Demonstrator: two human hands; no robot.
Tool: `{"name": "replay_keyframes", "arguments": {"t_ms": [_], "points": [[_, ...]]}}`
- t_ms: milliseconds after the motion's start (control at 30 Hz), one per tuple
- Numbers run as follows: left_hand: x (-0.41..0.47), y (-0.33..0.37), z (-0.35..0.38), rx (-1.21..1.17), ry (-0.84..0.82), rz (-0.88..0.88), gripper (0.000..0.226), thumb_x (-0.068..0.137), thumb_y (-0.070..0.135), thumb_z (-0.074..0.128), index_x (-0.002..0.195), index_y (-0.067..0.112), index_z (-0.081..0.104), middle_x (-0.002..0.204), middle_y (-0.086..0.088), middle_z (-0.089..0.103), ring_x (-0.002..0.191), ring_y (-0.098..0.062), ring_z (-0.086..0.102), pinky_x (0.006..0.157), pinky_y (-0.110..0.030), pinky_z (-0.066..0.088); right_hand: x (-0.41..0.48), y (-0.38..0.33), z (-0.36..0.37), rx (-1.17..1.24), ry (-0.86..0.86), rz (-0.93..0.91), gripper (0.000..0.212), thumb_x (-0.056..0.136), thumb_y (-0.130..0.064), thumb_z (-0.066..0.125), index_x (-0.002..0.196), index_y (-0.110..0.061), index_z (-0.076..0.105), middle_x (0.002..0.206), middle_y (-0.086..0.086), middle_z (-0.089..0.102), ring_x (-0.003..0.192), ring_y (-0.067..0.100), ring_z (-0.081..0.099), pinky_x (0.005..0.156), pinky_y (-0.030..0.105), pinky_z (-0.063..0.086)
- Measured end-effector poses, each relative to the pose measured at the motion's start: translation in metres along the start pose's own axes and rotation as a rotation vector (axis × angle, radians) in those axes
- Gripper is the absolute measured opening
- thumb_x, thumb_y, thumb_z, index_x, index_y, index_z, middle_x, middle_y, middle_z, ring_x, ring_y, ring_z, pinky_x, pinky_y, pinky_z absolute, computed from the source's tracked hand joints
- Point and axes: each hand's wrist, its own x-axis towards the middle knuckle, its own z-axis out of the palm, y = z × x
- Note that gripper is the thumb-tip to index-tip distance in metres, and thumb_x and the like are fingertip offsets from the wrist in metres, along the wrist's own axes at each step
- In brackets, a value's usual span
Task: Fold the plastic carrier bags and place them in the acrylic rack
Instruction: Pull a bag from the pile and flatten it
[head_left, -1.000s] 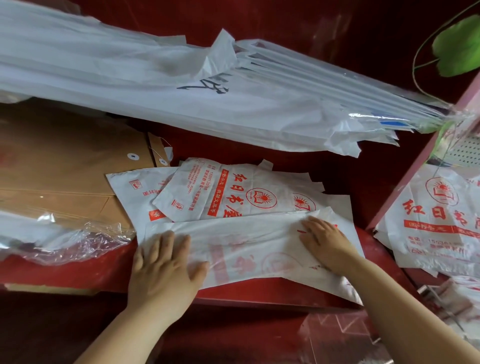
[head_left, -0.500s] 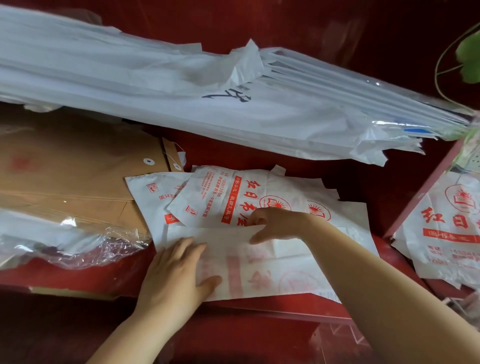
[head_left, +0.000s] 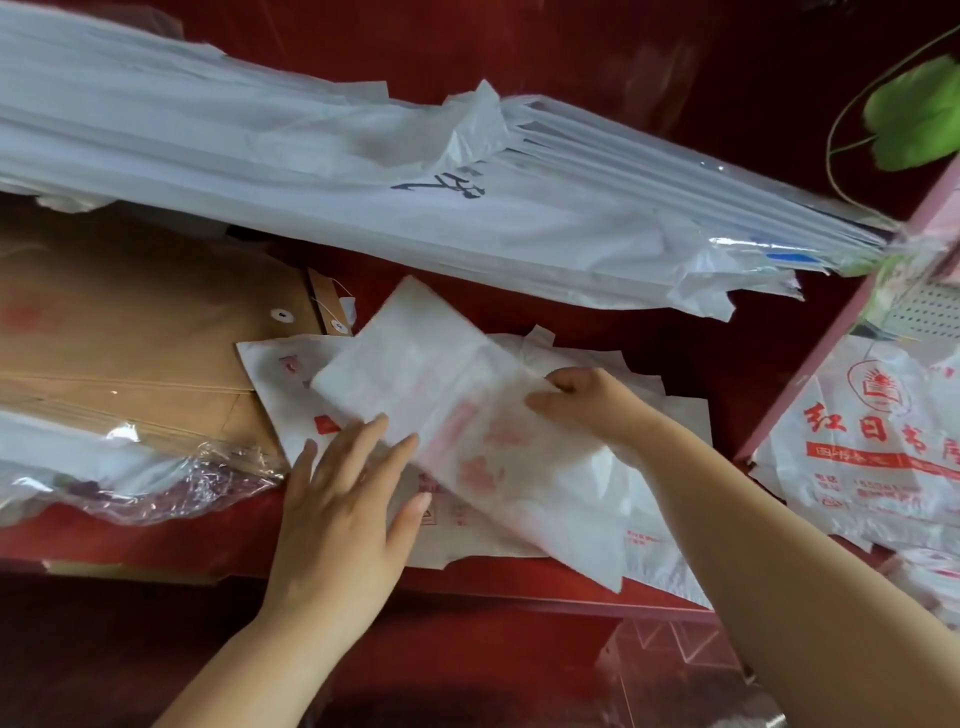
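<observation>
**Folded bag swung up off the pile**

Since half a second ago the folded bag (head_left: 447, 395) has been lifted and turned: it lay flat and square to the shelf edge, and now it slants. Just right of the envelope (head_left: 130, 343) sits the pile (head_left: 265, 364) of loose bags, and the bag hangs over it, partly raised. Its long axis runs diagonally, with the far end just right of the envelope's flap and the near end trailing away from the envelope toward the front.

The left hand (head_left: 348, 499), nearer than the envelope's corner, lies flat on the pile with its fingers straight and spread. The right hand (head_left: 582, 400), farthest from the envelope, pinches the bag's edge between thumb and curled fingers. Held at one edge only (thin, slippery film), the fold could well slide open, or the bag could drag another one off the pile.
</observation>
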Motion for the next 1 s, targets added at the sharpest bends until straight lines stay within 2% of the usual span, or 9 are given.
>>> {"name": "replay_keyframes", "arguments": {"t_ms": [200,300,400,467,600,700,867,933,1000], "points": [[-0.003,0.034,0.015,-0.129,-0.148,0.126,0.058,0.096,0.048,0.019,0.117,0.017,0.062,0.122,-0.002,0.061,0.117,-0.010,0.045,0.092,-0.040,0.035,-0.011,0.026,-0.001,0.424,0.191,0.405,0.007,0.084,-0.011,0.052,0.079,-0.008,0.056,0.089,0.014,0.052,0.080,0.026,0.053,0.075,0.038,0.048],[-0.004,0.046,0.028,-0.145,-0.128,0.175,0.048,0.087,0.042,0.033,0.113,0.017,0.065,0.117,-0.003,0.063,0.111,-0.016,0.055,0.084,-0.036,0.046,-0.014,0.026,-0.003,0.610,0.175,0.476,0.004,0.085,-0.008,0.052,0.081,-0.010,0.053,0.079,0.013,0.047,0.070,0.021,0.048,0.067,0.032,0.043],[0.002,0.055,0.032,-0.251,-0.018,0.184,0.044,0.089,0.036,0.037,0.112,0.010,0.063,0.115,-0.009,0.064,0.110,-0.018,0.041,0.083,-0.038,0.046,-0.017,0.020,-0.011,0.757,0.135,0.445,0.021,0.092,-0.009,0.048,0.073,-0.006,0.054,0.064,0.007,0.055,0.049,0.015,0.055,0.051,0.023,0.047],[0.006,0.058,0.028,-0.358,0.061,0.149,0.039,0.087,0.029,0.039,0.113,0.009,0.059,0.116,-0.009,0.062,0.110,-0.014,0.042,0.090,-0.028,0.045,-0.019,0.020,-0.017,0.803,0.128,0.431,0.022,0.093,-0.009,0.046,0.074,-0.005,0.054,0.066,0.007,0.058,0.055,0.016,0.056,0.055,0.026,0.048],[0.013,0.066,0.008,-0.693,0.008,-0.227,0.040,0.091,0.051,0.040,0.120,0.025,0.047,0.118,0.021,0.044,0.108,0.002,0.043,0.076,-0.005,0.036,-0.023,0.027,-0.019,0.783,0.096,0.429,0.022,0.095,-0.009,0.041,0.078,-0.006,0.055,0.048,0.003,0.062,0.042,0.013,0.060,0.043,0.021,0.049],[0.014,0.064,0.019,-0.880,-0.185,-0.557,0.057,0.085,0.044,0.052,0.136,0.026,0.034,0.134,0.009,0.043,0.119,-0.007,0.042,0.087,-0.018,0.031,-0.029,0.027,-0.016,0.830,0.007,0.385,0.022,0.096,-0.010,0.042,0.079,-0.009,0.056,0.049,0.001,0.063,0.042,0.011,0.061,0.041,0.020,0.050],[0.015,0.059,0.037,-0.893,-0.326,-0.629,0.067,0.080,0.015,0.067,0.137,0.025,0.032,0.130,0.000,0.049,0.112,-0.015,0.050,0.080,-0.028,0.048,-0.039,0.038,-0.004,0.560,-0.055,0.257,0.011,0.087,0.001,0.054,0.094,-0.006,0.060,0.087,0.009,0.066,0.075,0.018,0.062,0.072,0.033,0.053],[0.014,0.058,0.039,-0.830,-0.312,-0.592,0.065,0.080,0.008,0.066,0.135,0.024,0.036,0.126,0.001,0.053,0.106,-0.012,0.049,0.069,-0.021,0.046,-0.041,0.046,0.000,0.403,0.042,0.290,0.025,0.084,0.003,0.056,0.108,-0.005,0.053,0.102,0.015,0.061,0.084,0.025,0.060,0.075,0.038,0.053],[0.014,0.058,0.039,-0.754,-0.282,-0.540,0.064,0.079,0.006,0.066,0.134,0.024,0.039,0.121,0.004,0.054,0.103,-0.012,0.048,0.076,-0.023,0.046,-0.041,0.052,0.004,0.313,0.099,0.314,0.039,0.083,0.002,0.056,0.120,-0.005,0.045,0.103,0.015,0.058,0.085,0.026,0.057,0.076,0.041,0.052]]}}
